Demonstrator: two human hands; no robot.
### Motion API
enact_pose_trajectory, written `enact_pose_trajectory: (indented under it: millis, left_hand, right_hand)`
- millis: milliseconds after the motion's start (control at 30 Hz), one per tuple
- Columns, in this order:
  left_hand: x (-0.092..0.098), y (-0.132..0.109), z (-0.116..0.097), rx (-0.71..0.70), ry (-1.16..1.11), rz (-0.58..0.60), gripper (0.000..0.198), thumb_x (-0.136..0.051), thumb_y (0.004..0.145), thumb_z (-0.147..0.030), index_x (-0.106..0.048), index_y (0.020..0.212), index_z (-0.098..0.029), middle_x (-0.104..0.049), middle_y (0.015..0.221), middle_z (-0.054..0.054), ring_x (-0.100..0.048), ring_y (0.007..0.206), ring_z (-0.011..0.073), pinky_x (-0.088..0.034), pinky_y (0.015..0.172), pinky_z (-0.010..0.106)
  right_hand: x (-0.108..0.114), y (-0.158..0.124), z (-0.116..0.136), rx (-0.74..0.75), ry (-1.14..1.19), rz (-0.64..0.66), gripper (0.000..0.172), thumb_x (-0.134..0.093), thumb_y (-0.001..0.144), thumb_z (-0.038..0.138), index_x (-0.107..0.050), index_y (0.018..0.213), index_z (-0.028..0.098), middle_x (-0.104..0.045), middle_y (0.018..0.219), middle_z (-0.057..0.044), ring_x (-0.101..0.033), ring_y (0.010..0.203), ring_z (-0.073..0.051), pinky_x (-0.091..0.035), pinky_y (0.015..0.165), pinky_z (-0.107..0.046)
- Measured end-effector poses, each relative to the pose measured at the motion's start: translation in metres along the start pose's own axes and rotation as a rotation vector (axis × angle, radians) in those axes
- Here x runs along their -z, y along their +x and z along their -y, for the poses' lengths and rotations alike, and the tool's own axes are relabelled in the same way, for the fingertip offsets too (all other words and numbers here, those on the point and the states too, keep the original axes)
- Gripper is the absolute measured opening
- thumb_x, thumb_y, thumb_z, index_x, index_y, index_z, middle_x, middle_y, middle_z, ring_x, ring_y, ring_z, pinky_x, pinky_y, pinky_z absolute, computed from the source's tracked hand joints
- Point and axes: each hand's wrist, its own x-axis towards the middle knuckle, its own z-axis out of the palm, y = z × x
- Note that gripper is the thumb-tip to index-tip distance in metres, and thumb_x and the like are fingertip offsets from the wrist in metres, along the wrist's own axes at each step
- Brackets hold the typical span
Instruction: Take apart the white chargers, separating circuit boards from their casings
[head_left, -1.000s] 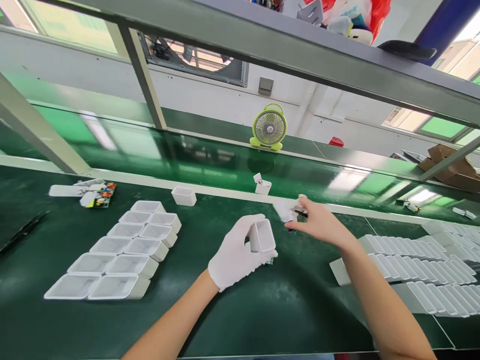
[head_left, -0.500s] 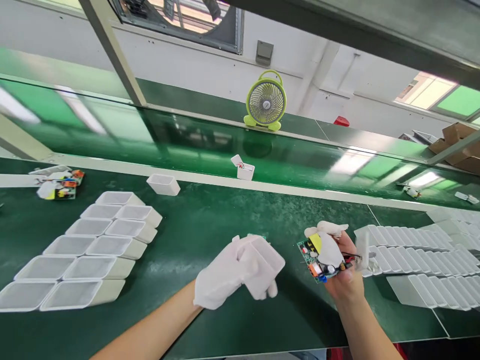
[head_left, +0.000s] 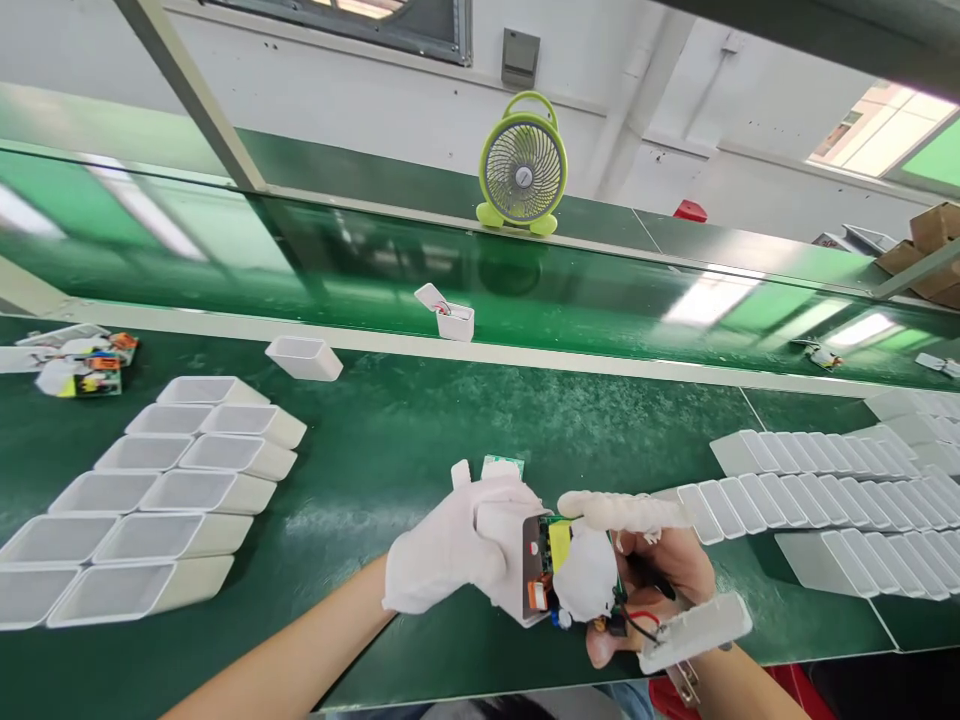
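Observation:
My gloved left hand (head_left: 457, 540) is wrapped round a white plastic case (head_left: 508, 550), its open end turned to the right. My right hand (head_left: 660, 570), with white covers on some fingers, grips a circuit board (head_left: 585, 575) with orange, yellow and blue parts and a white blob. The board's left edge is at the mouth of the case, seemingly just inside it. Red and black wires run from the board to a white end cap (head_left: 696, 632) with metal prongs below, hanging by my right wrist. Behind my left hand a green board (head_left: 502, 467) shows partly.
Open white cases stand in rows at left (head_left: 161, 495) and right (head_left: 810, 505). A single case (head_left: 304, 357) sits near the rail. On the green belt behind rides a case with its lid ajar (head_left: 455, 320). Circuit boards (head_left: 82, 365) lie far left. A green fan (head_left: 523, 170) stands beyond.
My right hand has brought the circuit board leftward to the case in my left hand. The case's mouth now faces the board. The case on the belt has shifted left in view.

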Motion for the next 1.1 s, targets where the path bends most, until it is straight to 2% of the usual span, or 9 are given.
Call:
enact_pose_trajectory:
  millis: [167, 467, 567, 667, 800, 900, 967, 1033, 1100]
  left_hand:
    - [0.0, -0.004, -0.001, 0.056, -0.121, 0.047, 0.081, -0.09, 0.042, -0.075, -0.074, 0.094, -0.016, -0.066, 0.092, 0.006, -0.062, 0.086, 0.0251, -0.051, 0.074, 0.034]
    - [0.0, -0.004, -0.007, 0.11, -0.173, 0.034, 0.078, -0.098, 0.038, -0.062, -0.072, 0.095, -0.016, -0.064, 0.093, 0.004, -0.062, 0.086, 0.0236, -0.052, 0.07, 0.031]
    - [-0.001, -0.007, -0.005, 0.045, -0.074, -0.002, 0.071, -0.087, 0.053, -0.075, -0.069, 0.087, -0.015, -0.063, 0.086, 0.004, -0.061, 0.077, 0.0195, -0.051, 0.065, 0.029]
    - [-0.001, -0.007, 0.001, -0.026, -0.025, -0.094, 0.071, -0.06, 0.075, -0.086, -0.065, 0.088, -0.016, -0.063, 0.079, 0.005, -0.06, 0.065, 0.0164, -0.049, 0.057, 0.028]
    - [0.0, -0.003, 0.006, 0.101, -0.229, -0.113, 0.071, -0.04, 0.085, -0.087, -0.059, 0.093, -0.019, -0.056, 0.061, -0.001, -0.051, 0.044, 0.0149, -0.042, 0.044, 0.028]
    - [0.0, -0.004, 0.001, 0.145, -0.176, -0.179, 0.058, -0.047, 0.089, -0.076, -0.061, 0.09, -0.02, -0.047, 0.056, -0.005, -0.047, 0.045, 0.0139, -0.041, 0.047, 0.028]
    - [-0.003, -0.009, -0.005, 0.121, -0.07, -0.168, 0.048, -0.069, 0.082, -0.058, -0.065, 0.11, -0.02, -0.047, 0.057, -0.007, -0.048, 0.053, 0.014, -0.042, 0.054, 0.027]
    - [-0.007, -0.015, -0.009, 0.102, 0.137, -0.096, 0.078, -0.082, 0.071, -0.039, -0.053, 0.141, -0.023, -0.052, 0.063, -0.008, -0.049, 0.059, 0.0142, -0.042, 0.06, 0.027]
    - [-0.013, -0.019, -0.011, 0.087, 0.43, -0.054, 0.107, -0.084, 0.064, -0.033, -0.032, 0.158, -0.027, -0.058, 0.073, -0.007, -0.051, 0.064, 0.0149, -0.043, 0.067, 0.029]
  right_hand:
    - [-0.001, 0.005, 0.005, 0.169, -0.15, 0.035, 0.044, -0.092, 0.065, 0.052, -0.057, 0.078, 0.029, -0.03, 0.06, 0.009, -0.017, 0.044, -0.008, -0.016, 0.037, -0.026]
    - [0.0, 0.005, 0.006, 0.269, -0.181, 0.02, 0.043, -0.094, 0.067, 0.039, -0.055, 0.083, 0.027, -0.035, 0.064, 0.009, -0.021, 0.047, -0.007, -0.019, 0.04, -0.025]
    - [0.001, 0.002, 0.009, 0.195, -0.143, -0.001, 0.042, -0.093, 0.069, 0.043, -0.06, 0.089, 0.028, -0.043, 0.063, 0.008, -0.032, 0.043, -0.008, -0.027, 0.038, -0.025]
    - [0.0, 0.005, 0.012, 0.19, -0.088, -0.066, 0.043, -0.09, 0.072, 0.048, -0.062, 0.098, 0.03, -0.048, 0.061, 0.007, -0.041, 0.043, -0.012, -0.036, 0.039, -0.027]
    - [-0.004, 0.012, 0.013, 0.217, -0.098, -0.151, 0.041, -0.093, 0.07, 0.042, -0.067, 0.099, 0.03, -0.05, 0.061, 0.007, -0.038, 0.044, -0.009, -0.036, 0.038, -0.024]
    - [-0.006, 0.014, 0.012, 0.211, -0.091, -0.174, 0.044, -0.094, 0.068, 0.042, -0.069, 0.101, 0.029, -0.048, 0.06, 0.007, -0.037, 0.044, -0.009, -0.039, 0.039, -0.024]
    - [-0.007, 0.015, 0.013, 0.198, -0.074, -0.191, 0.043, -0.094, 0.067, 0.042, -0.07, 0.101, 0.03, -0.049, 0.06, 0.007, -0.036, 0.043, -0.009, -0.037, 0.038, -0.024]
    - [-0.006, 0.014, 0.014, 0.174, -0.083, -0.164, 0.042, -0.094, 0.068, 0.04, -0.071, 0.101, 0.031, -0.049, 0.059, 0.007, -0.035, 0.043, -0.009, -0.033, 0.038, -0.023]
    - [-0.005, 0.013, 0.013, 0.127, -0.1, -0.127, 0.044, -0.095, 0.066, 0.04, -0.07, 0.102, 0.032, -0.047, 0.057, 0.008, -0.034, 0.043, -0.009, -0.03, 0.038, -0.023]
